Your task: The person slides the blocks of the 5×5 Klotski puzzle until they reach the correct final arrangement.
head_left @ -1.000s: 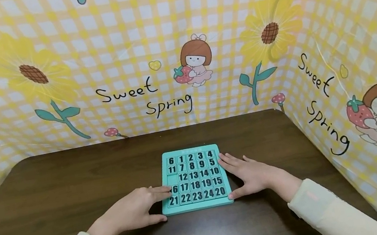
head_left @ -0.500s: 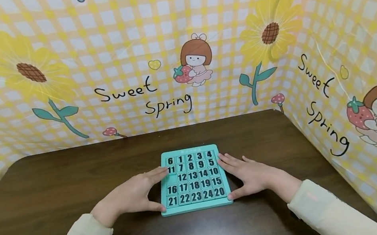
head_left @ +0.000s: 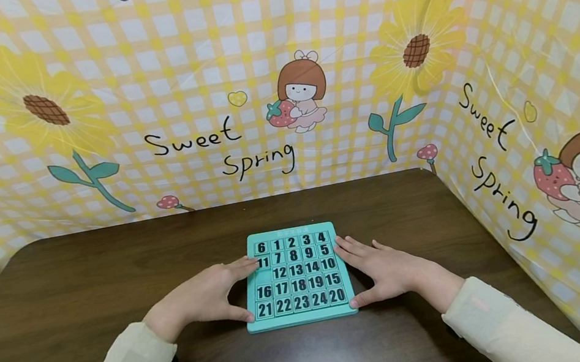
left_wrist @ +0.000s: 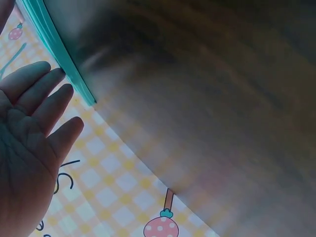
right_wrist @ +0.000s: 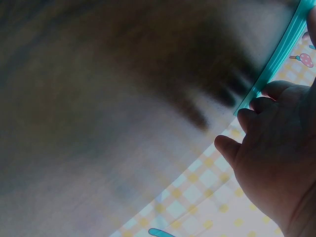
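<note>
A turquoise number slide puzzle point(head_left: 306, 319) lies flat on the table in the head view. Its top row reads 6, 1, 2, 3, 4, and the one gap is at the left end of the third row, below the 11 tile point(head_left: 264, 263). My left hand point(head_left: 207, 296) rests along the left side with straight fingers. One fingertip reaches the 11 tile, and the thumb touches the frame's lower left edge. On the other side my right hand point(head_left: 388, 269) lays extended fingers against the upper right edge, thumb at the lower right corner. Both wrist views show only the puzzle's side.
The dark wooden table point(head_left: 114, 274) extends around the puzzle on all sides. A yellow checked cloth point(head_left: 187, 84) with printed flowers and girls stands up behind the table's back edge and along its right side.
My left hand has moved up from the 16 tile to the 11 tile, its thumb now on the frame's lower left edge. The right hand and the tile order stay the same.
</note>
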### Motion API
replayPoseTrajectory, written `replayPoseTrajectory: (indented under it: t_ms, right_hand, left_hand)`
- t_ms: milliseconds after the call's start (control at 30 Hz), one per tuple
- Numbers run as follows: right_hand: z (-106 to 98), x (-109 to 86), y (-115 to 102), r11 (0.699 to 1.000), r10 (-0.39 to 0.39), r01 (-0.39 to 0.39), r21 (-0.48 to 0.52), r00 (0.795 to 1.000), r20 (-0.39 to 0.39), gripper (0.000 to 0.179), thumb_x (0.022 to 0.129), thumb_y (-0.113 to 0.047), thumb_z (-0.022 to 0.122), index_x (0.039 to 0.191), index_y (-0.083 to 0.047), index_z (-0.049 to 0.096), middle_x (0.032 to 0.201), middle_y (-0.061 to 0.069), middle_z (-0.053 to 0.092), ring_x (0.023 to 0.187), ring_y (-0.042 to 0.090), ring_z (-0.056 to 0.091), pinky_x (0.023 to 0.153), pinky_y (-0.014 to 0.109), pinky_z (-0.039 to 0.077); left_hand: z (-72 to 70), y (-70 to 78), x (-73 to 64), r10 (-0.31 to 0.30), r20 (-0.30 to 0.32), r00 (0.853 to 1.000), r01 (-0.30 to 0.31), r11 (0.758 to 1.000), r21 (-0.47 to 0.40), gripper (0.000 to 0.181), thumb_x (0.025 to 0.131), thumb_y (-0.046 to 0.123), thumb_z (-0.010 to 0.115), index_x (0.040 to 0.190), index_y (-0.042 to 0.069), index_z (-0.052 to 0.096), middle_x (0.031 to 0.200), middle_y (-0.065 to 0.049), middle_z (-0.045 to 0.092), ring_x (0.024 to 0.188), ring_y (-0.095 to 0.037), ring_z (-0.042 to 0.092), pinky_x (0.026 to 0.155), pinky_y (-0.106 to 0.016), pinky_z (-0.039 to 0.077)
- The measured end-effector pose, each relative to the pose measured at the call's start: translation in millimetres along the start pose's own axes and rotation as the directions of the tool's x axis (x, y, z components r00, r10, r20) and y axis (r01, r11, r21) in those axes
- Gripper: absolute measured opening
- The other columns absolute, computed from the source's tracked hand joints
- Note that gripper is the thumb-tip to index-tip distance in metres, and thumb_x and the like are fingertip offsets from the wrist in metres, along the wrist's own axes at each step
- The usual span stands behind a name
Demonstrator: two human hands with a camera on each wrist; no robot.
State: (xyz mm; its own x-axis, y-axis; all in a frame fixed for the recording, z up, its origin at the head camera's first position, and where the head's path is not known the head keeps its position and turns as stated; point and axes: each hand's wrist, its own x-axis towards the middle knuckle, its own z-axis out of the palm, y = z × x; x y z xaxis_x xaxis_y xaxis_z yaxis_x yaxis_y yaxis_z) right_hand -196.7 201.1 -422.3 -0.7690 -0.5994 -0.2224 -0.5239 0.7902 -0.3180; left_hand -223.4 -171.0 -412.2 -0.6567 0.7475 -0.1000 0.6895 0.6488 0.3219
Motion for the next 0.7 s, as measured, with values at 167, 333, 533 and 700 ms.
replayPoseTrajectory:
  t_ms: [167, 333, 533, 700]
  right_hand:
    - [-1, -0.3, -1, 1.0, -0.007, 0.007, -0.002, 1.0, -0.006, 0.106, 0.086, -0.067, 0.063, 0.161, -0.016, 0.01, 0.169, 0.003, 0.002, 0.156, 0.025, 0.007, 0.119, 0.065, 0.016]
    - [0, -0.6, -1, 1.0, -0.008, 0.008, -0.004, 1.0, -0.005, 0.106, 0.086, -0.067, 0.063, 0.161, -0.015, 0.01, 0.169, 0.003, 0.002, 0.156, 0.025, 0.007, 0.119, 0.065, 0.015]
    - [1, -0.7, 1, 1.0, 0.0, 0.0, -0.002, 1.0, -0.008, 0.106, 0.085, -0.069, 0.063, 0.161, -0.017, 0.011, 0.169, 0.002, 0.002, 0.156, 0.025, 0.007, 0.12, 0.065, 0.015]
    - [1, -0.3, 2, 1.0, -0.006, 0.006, -0.003, 1.0, -0.007, 0.106, 0.085, -0.069, 0.062, 0.161, -0.017, 0.009, 0.169, 0.002, 0.001, 0.156, 0.025, 0.006, 0.12, 0.065, 0.015]
  left_hand:
    - [-0.5, 6.0, -5.7, -0.002, -0.002, 1.0, 0.002, 1.0, -0.002, 0.09, 0.083, 0.053, 0.076, 0.149, 0.003, 0.044, 0.156, -0.015, 0.041, 0.143, -0.033, 0.042, 0.111, -0.058, 0.038]
    - [0.1, 11.3, -13.1, 0.003, -0.011, 1.0, -0.003, 1.0, 0.007, 0.081, 0.085, 0.048, 0.075, 0.147, 0.004, 0.047, 0.154, -0.013, 0.045, 0.141, -0.032, 0.046, 0.109, -0.056, 0.042]
    - [2.5, 12.7, -16.2, 0.031, -0.036, 0.999, -0.03, 0.999, 0.016, 0.077, 0.086, 0.047, 0.075, 0.146, 0.005, 0.05, 0.151, -0.012, 0.049, 0.139, -0.029, 0.049, 0.106, -0.054, 0.045]
    - [2.3, 9.3, -15.2, 0.033, -0.066, 0.997, -0.033, 0.999, 0.011, 0.083, 0.084, 0.051, 0.074, 0.146, 0.002, 0.049, 0.152, -0.016, 0.047, 0.14, -0.032, 0.047, 0.106, -0.051, 0.046]
